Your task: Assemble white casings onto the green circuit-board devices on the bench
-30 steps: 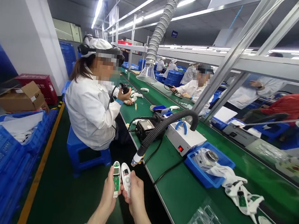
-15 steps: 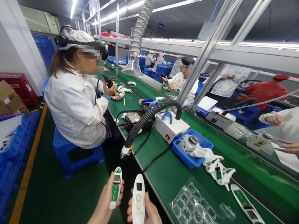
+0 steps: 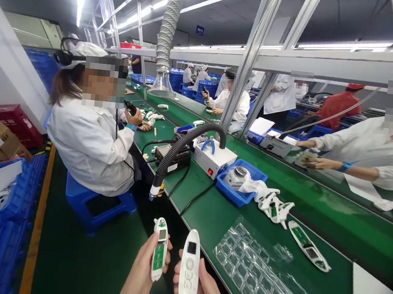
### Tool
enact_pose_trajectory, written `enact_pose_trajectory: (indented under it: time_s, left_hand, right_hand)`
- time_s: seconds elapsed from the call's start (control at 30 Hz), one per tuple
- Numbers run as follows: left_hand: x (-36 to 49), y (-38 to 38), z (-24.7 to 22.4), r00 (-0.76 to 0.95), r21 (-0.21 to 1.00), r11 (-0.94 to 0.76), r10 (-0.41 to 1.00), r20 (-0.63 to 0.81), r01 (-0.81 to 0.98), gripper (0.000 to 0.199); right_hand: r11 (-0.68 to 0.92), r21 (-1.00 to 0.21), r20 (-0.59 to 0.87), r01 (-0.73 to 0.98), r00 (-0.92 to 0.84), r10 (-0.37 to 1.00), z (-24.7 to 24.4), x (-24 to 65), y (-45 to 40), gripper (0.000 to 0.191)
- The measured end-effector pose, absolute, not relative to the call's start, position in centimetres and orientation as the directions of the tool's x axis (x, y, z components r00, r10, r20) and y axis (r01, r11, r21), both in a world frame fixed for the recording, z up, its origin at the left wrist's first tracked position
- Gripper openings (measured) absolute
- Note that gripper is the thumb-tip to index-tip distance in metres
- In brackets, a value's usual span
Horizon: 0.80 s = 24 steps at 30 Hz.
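Note:
My left hand [image 3: 144, 263] is closed around a white half-shell with a green circuit board [image 3: 159, 251] and a small grey screen in it, board side towards me. In my right hand [image 3: 204, 293] I grip a white oval remote-like cover [image 3: 189, 275], its dark display window near the top and several round button outlines below. Both pieces are held upright, side by side and apart, in front of the bench edge. On the bench to the right lies another open white shell with a green board [image 3: 307, 245].
Clear plastic blister trays [image 3: 257, 270] lie on the green bench [image 3: 206, 223]. Behind them are white casings [image 3: 271, 201], a blue bin [image 3: 236, 198] and a white box [image 3: 212, 158] with a black hose [image 3: 166, 167]. A co-worker [image 3: 93, 127] sits at left; another person [image 3: 365, 146] works across the bench.
The view has swung slightly right, so the bench items sit further left. Both hands keep their pieces, somewhat closer together in height. The person across the bench leans in with arms stretched forward.

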<state>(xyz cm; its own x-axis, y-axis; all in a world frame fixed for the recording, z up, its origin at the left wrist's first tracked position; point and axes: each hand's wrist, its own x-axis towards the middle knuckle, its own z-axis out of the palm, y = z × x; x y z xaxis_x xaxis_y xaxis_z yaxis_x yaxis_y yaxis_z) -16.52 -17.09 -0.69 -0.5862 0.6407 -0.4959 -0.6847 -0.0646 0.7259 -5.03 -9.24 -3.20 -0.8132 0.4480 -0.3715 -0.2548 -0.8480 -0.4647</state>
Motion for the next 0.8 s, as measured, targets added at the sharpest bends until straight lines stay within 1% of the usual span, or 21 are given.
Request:
enact_pose_trajectory:
  time_s: [0.07,0.17,0.23,0.3,0.43,0.53,0.8]
  left_hand:
    - [-16.1,-16.9,-0.2,-0.601,0.765,-0.031,0.64,-0.48,-0.643,0.044]
    - [-15.1,-16.3,0.4,-0.618,0.858,0.022,0.685,-0.387,-0.513,0.04]
    - [-14.0,-15.6,0.8,-0.59,0.909,0.017,0.756,-0.284,-0.416,0.034]
    - [-12.8,-14.7,1.1,-0.555,0.937,0.002,0.805,-0.208,-0.349,0.029]
    - [-10.6,-12.8,1.0,-0.477,0.957,0.015,0.864,-0.159,-0.291,0.029]
    - [-9.3,-11.8,0.4,-0.456,0.961,0.019,0.878,-0.149,-0.277,0.033]
    - [-6.3,-9.8,0.4,-0.328,0.958,0.111,0.924,-0.197,-0.264,0.036]
  right_hand:
    - [-0.813,-0.528,-0.374,-0.245,-0.793,0.482,-3.4,-4.5,-9.2,0.052]
    - [-0.676,-0.69,-0.336,-0.258,-0.713,0.615,-3.7,-3.6,-9.1,0.047]
    - [-0.557,-0.775,-0.26,-0.297,-0.653,0.711,-3.7,-3.0,-9.0,0.052]
    - [-0.47,-0.824,-0.198,-0.317,-0.616,0.762,-3.6,-2.4,-8.9,0.057]
    - [-0.41,-0.862,-0.181,-0.298,-0.574,0.798,-3.1,-1.0,-8.2,0.059]
    - [-0.379,-0.878,-0.176,-0.292,-0.539,0.823,-2.9,0.3,-7.7,0.059]
    - [-0.296,-0.911,-0.137,-0.285,-0.47,0.872,-3.5,3.6,-6.7,0.06]
